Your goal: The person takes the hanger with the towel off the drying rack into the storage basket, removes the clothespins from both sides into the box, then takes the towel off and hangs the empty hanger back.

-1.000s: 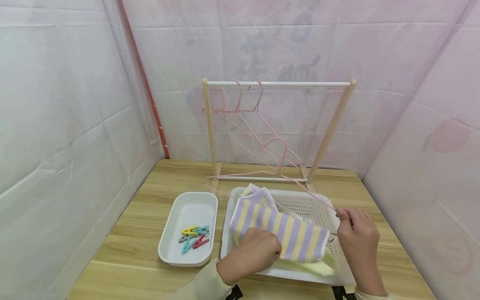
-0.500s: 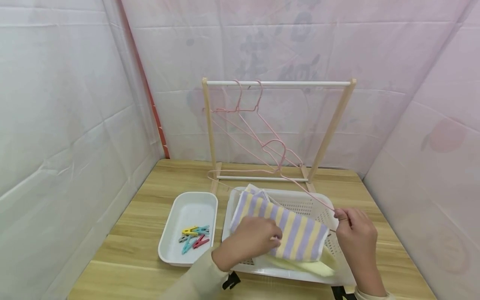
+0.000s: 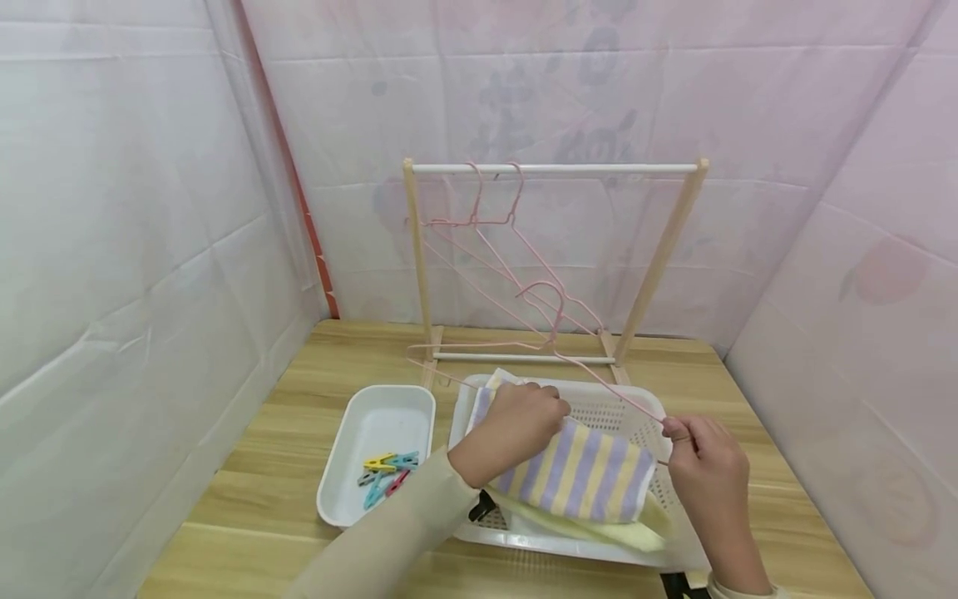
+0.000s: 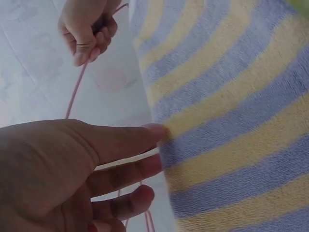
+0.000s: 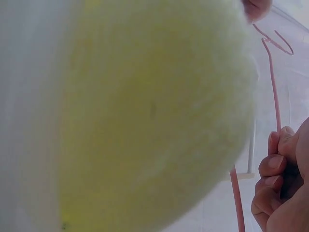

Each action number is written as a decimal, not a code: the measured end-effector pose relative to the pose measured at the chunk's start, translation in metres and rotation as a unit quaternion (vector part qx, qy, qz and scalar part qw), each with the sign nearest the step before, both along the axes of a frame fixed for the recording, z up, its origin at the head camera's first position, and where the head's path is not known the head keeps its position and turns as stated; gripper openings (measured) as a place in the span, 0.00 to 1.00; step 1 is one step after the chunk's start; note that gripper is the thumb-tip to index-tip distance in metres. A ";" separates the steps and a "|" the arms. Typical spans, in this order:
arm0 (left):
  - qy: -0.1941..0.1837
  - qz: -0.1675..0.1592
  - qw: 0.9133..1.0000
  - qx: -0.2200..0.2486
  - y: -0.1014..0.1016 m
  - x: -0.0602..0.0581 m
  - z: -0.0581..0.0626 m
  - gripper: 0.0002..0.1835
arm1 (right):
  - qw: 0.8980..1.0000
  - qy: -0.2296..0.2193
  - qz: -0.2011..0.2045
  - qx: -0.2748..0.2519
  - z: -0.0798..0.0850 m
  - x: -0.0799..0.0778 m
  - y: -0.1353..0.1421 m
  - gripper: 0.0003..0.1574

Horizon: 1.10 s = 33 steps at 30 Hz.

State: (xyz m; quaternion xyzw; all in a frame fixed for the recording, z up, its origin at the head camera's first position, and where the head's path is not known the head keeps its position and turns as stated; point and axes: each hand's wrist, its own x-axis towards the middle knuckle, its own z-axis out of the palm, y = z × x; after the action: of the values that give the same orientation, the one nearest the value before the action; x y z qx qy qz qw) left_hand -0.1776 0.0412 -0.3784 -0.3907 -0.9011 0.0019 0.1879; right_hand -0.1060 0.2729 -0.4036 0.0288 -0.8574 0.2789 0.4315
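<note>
A towel (image 3: pixel 591 474) with purple and yellow stripes is draped over the lower bar of a pink wire hanger (image 3: pixel 591 374), above the white basket. My right hand (image 3: pixel 711 478) grips the hanger at its right corner; the right wrist view shows the fingers (image 5: pixel 273 166) curled round the pink wire. With thumb and index finger, my left hand (image 3: pixel 516 424) pinches the towel's upper edge, clearly seen at the striped cloth (image 4: pixel 231 116) in the left wrist view. The hanger's hook stands up, tilted to the left. Beneath the towel, a pale yellow cloth (image 3: pixel 629 535) lies in the basket.
The perforated white basket (image 3: pixel 651 399) stands below both hands. To its left is a white tray (image 3: pixel 382 416) with several coloured clothespins (image 3: pixel 382 460). Behind, a wooden rack (image 3: pixel 654 258) with a white rail carries two pink hangers (image 3: pixel 516 200). Fabric walls enclose the table.
My left hand has moved from the towel's lower front up to its upper edge. The hanger has shifted slightly left and dipped a little, while my right hand keeps its grip.
</note>
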 end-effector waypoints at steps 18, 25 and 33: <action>0.004 -0.008 1.000 0.015 -0.004 0.022 -0.005 0.18 | 1.000 -0.012 -0.011 0.001 0.001 0.000 0.000 0.05; 0.028 -0.026 0.999 0.029 -0.010 0.035 -0.007 0.18 | 1.000 -0.005 -0.004 0.003 0.001 0.000 -0.001 0.05; 0.054 -0.041 0.995 0.067 -0.019 0.052 -0.018 0.13 | 1.000 -0.018 0.004 0.003 -0.004 0.000 -0.001 0.06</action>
State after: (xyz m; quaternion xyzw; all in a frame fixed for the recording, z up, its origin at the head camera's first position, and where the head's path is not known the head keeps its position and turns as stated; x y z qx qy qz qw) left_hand -0.1258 0.0218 -0.3960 -0.4131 -0.8711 -0.0456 0.2617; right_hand -0.1062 0.2721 -0.4074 0.0289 -0.8658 0.2786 0.4146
